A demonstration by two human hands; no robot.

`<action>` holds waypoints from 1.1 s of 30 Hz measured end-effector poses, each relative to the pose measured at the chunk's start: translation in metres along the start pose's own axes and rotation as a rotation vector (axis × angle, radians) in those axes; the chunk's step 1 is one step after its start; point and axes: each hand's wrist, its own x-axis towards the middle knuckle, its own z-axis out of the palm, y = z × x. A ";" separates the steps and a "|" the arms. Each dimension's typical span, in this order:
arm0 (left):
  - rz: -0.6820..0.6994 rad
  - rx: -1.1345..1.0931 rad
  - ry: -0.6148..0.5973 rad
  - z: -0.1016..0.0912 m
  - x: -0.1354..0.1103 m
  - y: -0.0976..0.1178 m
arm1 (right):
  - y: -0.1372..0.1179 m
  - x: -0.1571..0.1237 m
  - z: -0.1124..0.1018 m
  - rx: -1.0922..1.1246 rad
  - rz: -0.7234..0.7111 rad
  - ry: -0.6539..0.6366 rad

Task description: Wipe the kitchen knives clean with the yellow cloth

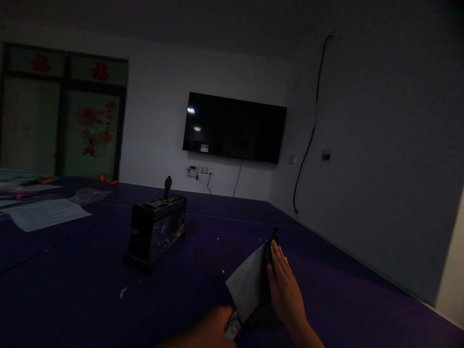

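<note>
My left hand [215,328], low in the view, is closed around the handle end of a cleaver [248,282] with a broad pale blade. Something crumpled-looking, grey and white, shows at its grip. On the blade's far right side my right hand [286,285] has its fingers straight and pressed together. They lie along a narrow black object [275,235] with a bit of yellow at the fingertips; its kind is too dark to tell. Farther left a black knife block [159,229] with see-through sides stands upright, one dark handle [167,187] sticking up from it.
The purple tabletop [206,261] carries small white scraps [123,292]. Printed paper sheets [47,214], clear plastic wrap [89,195] and small orange items [112,182] lie at the left. A wall television [235,128] hangs beyond, and a black cable [308,145] runs down the right wall.
</note>
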 end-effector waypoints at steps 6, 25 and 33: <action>-0.089 -0.134 0.011 -0.001 0.003 -0.007 | 0.005 -0.005 0.008 0.023 0.042 -0.032; -0.208 -0.485 0.100 0.005 0.008 -0.009 | -0.021 -0.012 0.013 0.128 -0.075 -0.315; -0.231 -0.583 0.137 0.008 0.009 -0.014 | -0.040 -0.010 0.003 0.107 -0.213 -0.511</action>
